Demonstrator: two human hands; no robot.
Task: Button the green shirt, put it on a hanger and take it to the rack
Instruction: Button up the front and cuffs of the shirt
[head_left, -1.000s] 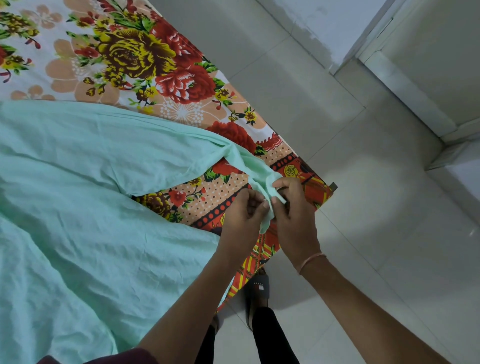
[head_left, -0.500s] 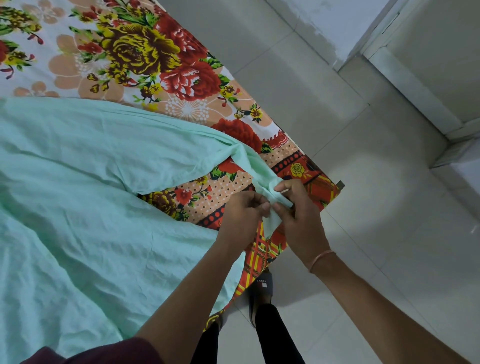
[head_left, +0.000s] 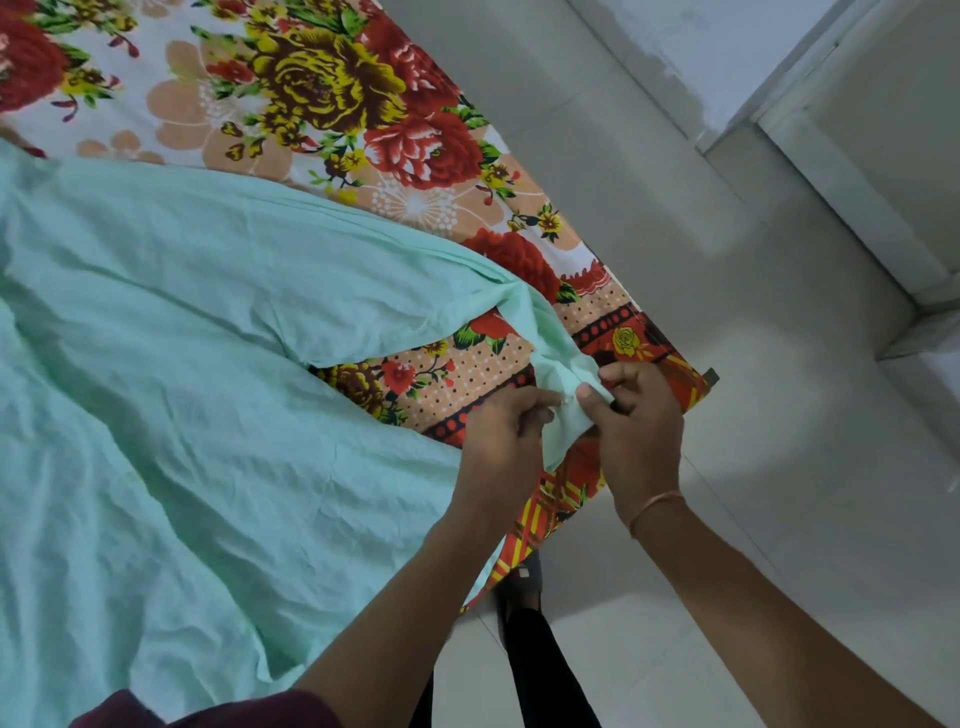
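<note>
Two hands work at the corner of a bed that is covered with a flowered sheet (head_left: 322, 98), printed with big red and yellow roses on a pale ground and with a red and orange checked border near the edge. Beside the bed the floor (head_left: 779, 415) is of large pale grey tiles, smooth and a little shiny, and at the upper right a white wall (head_left: 701, 41) with rough, patchy paint meets a pale door frame (head_left: 841, 171). The green shirt (head_left: 182, 415) lies spread over most of the sheet; it is a thin mint-coloured cloth, soft and full of small wrinkles, and one sleeve (head_left: 363, 280) runs out in a long narrowing shape to the corner of the bed. The left hand (head_left: 504, 441) and the right hand (head_left: 641, 431) are close together at the end of this sleeve, and the fingers of both are closed, pinching the cuff (head_left: 563, 415) between them. The cuff is folded and bunched, so no button can be seen, and the hands hide part of it. A thin orange bracelet (head_left: 655, 505) is around the right wrist. Below the hands a dark sandal (head_left: 522, 582) and a leg in black trousers (head_left: 545, 670) stand on the tiles, just beside the hanging edge of the sheet. A dark red sleeve (head_left: 208, 712) shows at the bottom edge.
</note>
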